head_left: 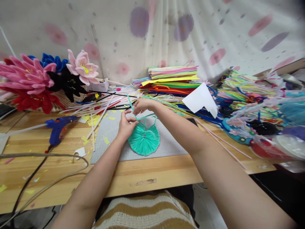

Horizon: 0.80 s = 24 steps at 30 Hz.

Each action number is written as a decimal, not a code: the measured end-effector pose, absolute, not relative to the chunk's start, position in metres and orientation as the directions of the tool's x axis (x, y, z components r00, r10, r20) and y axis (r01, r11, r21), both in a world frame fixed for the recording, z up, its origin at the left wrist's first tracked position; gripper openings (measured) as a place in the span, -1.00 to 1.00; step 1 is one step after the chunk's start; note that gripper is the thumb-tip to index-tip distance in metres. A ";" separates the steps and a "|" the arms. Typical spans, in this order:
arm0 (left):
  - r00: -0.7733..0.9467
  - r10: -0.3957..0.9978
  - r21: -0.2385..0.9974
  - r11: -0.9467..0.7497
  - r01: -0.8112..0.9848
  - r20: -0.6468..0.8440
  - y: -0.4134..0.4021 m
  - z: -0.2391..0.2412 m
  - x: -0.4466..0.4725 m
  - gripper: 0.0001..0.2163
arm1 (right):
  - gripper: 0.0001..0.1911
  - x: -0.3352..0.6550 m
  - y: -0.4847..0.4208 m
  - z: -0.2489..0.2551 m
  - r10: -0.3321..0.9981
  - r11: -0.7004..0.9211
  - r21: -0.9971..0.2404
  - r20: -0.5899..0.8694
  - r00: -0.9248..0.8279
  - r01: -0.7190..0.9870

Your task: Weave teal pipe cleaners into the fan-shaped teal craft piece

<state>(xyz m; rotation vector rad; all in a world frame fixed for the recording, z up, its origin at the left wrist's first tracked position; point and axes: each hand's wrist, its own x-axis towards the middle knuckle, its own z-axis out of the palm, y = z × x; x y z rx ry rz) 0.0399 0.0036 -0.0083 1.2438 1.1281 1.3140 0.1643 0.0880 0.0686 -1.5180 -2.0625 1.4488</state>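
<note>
A teal woven disc of pipe cleaners (pixel 144 140) lies on a grey cutting mat (pixel 171 144) at the middle of the wooden table. My left hand (pixel 125 124) is closed in a pinch on the disc's upper left edge, where loose teal stems stick up. My right hand (pixel 141 105), just above and behind, is closed on a teal pipe cleaner (pixel 130 101) that bends down toward the disc. Both forearms reach in from the near edge.
A blue glue gun (pixel 58 125) with its cord lies at the left. Fuzzy pink, red, blue and black flowers (pixel 35 82) stand at the back left. Stacks of coloured pipe cleaners (pixel 173 79) and a white paper sheet (pixel 200 98) crowd the back and right.
</note>
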 end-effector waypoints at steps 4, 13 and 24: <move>0.078 0.988 0.976 -0.119 -0.182 0.135 0.003 -0.005 0.037 -0.66 | -0.85 0.173 0.090 0.068 0.776 -0.221 -0.814 -0.480 -0.409 0.537; -0.006 0.998 0.915 0.053 -0.399 -0.060 0.006 -0.006 0.032 -0.72 | -0.93 0.178 0.046 0.040 0.946 -0.252 -0.933 -0.293 -0.135 0.257; -0.195 0.978 0.899 -0.014 -0.438 -0.080 0.012 -0.010 0.038 -0.77 | -0.81 0.181 0.010 0.021 0.977 0.154 -0.947 0.102 -0.189 0.281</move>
